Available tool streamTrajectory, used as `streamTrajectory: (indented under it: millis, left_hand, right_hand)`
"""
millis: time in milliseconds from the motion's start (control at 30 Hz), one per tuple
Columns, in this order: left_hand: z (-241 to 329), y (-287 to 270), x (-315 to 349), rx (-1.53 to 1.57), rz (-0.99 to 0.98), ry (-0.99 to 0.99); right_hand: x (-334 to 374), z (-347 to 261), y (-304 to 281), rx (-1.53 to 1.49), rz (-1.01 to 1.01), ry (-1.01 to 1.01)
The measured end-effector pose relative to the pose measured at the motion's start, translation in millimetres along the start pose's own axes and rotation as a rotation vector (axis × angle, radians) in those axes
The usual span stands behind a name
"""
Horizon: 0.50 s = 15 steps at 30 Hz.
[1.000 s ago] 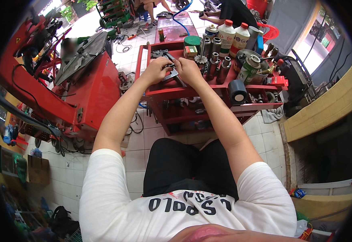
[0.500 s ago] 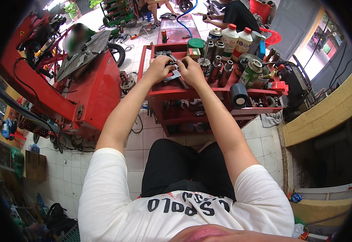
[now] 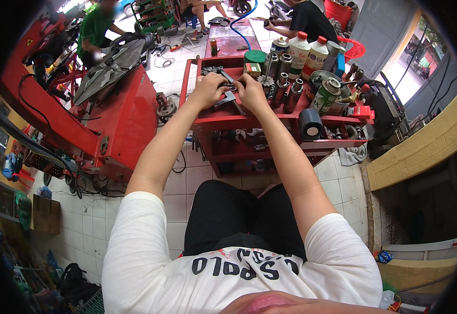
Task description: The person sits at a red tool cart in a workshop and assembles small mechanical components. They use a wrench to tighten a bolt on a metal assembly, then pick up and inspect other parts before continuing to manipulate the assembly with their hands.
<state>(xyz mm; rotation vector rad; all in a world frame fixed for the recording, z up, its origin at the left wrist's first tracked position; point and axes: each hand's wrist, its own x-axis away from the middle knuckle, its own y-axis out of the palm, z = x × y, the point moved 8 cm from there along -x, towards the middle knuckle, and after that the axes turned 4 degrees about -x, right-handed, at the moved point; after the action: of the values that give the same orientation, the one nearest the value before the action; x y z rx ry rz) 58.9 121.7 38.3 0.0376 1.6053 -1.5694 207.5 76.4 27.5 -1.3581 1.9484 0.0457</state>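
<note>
Above the top tray of a red tool cart (image 3: 228, 122), both my hands meet at a small dark metal part (image 3: 229, 86). My left hand (image 3: 206, 91) is closed with its fingertips on the left end of it. From the other side my right hand (image 3: 251, 94) pinches it; the fingers hide much of its shape, so its kind is unclear. Just below the hands, a flat silver metal piece (image 3: 225, 99) lies on the tray. A toothed metal gear (image 3: 265, 80) sits right of my right hand, beside tall steel cylinders (image 3: 293, 95).
White bottles with red caps (image 3: 298, 55) and a green spray can (image 3: 326, 97) crowd the cart's right side. A black cylinder (image 3: 310, 124) stands at its front edge. A red machine (image 3: 121, 123) is at left. Co-workers, one in green (image 3: 95, 29), one in black (image 3: 312, 22), are beyond.
My hands stay together, with the fingers shifted slightly and the small part turned a little. At the far left, the person in green has risen and leans over the red machine.
</note>
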Motion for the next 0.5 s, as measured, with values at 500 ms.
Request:
streamTrajectory:
  millis: [500]
  left_hand:
    - [-6.2, -11.5, 0.1, 0.114, 0.115, -0.011]
  right_hand:
    - [-3.5, 11.4, 5.5, 0.043, -0.04, 0.078]
